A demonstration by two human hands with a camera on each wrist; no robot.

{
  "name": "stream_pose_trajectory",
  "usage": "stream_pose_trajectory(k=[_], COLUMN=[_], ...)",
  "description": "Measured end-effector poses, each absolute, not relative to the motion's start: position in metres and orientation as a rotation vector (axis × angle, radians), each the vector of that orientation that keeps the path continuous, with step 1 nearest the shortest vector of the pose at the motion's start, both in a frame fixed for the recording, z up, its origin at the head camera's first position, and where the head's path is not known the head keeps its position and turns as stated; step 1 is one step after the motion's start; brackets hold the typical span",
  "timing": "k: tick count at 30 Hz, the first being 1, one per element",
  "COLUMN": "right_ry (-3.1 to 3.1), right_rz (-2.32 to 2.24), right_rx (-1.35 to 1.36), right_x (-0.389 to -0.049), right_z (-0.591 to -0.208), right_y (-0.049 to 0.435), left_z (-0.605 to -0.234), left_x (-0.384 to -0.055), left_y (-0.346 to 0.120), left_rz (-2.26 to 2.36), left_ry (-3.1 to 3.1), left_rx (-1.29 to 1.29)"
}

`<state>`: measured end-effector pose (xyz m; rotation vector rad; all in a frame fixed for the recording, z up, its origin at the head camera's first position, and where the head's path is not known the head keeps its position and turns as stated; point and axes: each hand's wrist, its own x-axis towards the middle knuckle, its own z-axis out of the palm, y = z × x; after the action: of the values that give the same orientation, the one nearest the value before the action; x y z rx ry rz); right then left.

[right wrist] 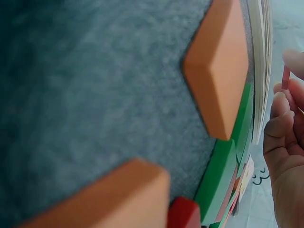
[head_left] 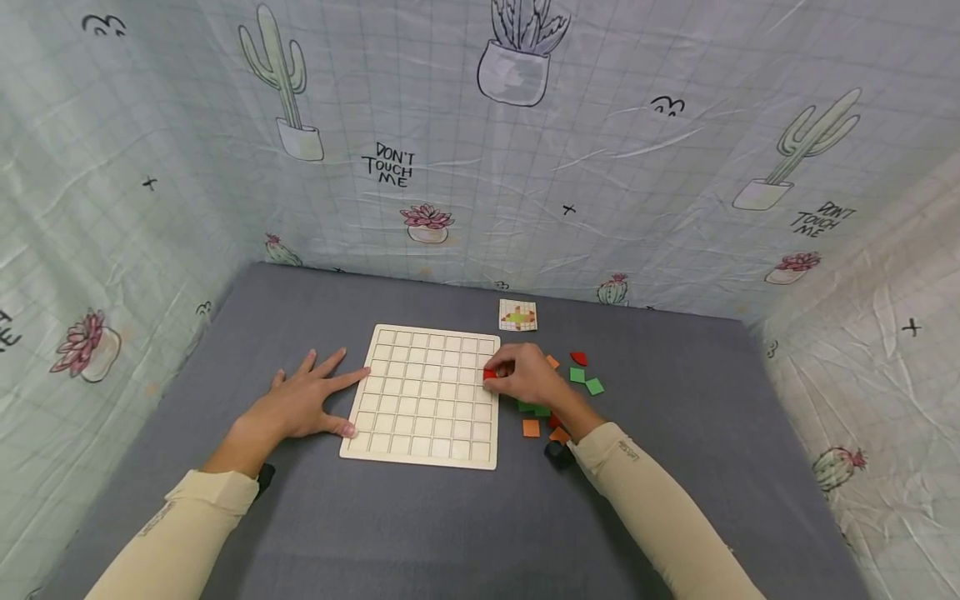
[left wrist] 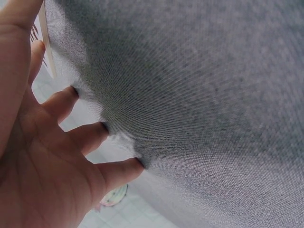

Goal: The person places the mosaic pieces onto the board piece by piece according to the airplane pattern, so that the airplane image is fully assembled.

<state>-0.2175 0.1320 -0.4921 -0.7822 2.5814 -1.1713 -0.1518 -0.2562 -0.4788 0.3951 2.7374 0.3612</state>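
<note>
A pale wooden grid board lies on the grey table. My left hand is spread at its left side, with thumb and index finger touching the board's edge. In the left wrist view, the other fingertips of the left hand rest on the cloth. Over the board's right edge, my right hand pinches a red tile between thumb and fingers. The red tile shows edge-on in the right wrist view, above the board.
Right of the board lie loose orange, green and red tiles, some partly hidden under my right hand and forearm. A small pattern card sits behind the board's right corner. Printed fabric hangs around the table.
</note>
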Motion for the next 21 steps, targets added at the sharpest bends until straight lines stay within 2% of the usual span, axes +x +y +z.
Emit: stream_pose_trajectory(k=[21], right_ry=[2.577], right_rz=[-1.155], right_rx=[-0.746], right_x=[-0.22], right_z=[-0.49], right_y=[0.121], left_z=[-0.478], left_x=[-0.152], left_y=[-0.255], left_rz=[0.332], left_ry=[2.743], left_rx=[0.403])
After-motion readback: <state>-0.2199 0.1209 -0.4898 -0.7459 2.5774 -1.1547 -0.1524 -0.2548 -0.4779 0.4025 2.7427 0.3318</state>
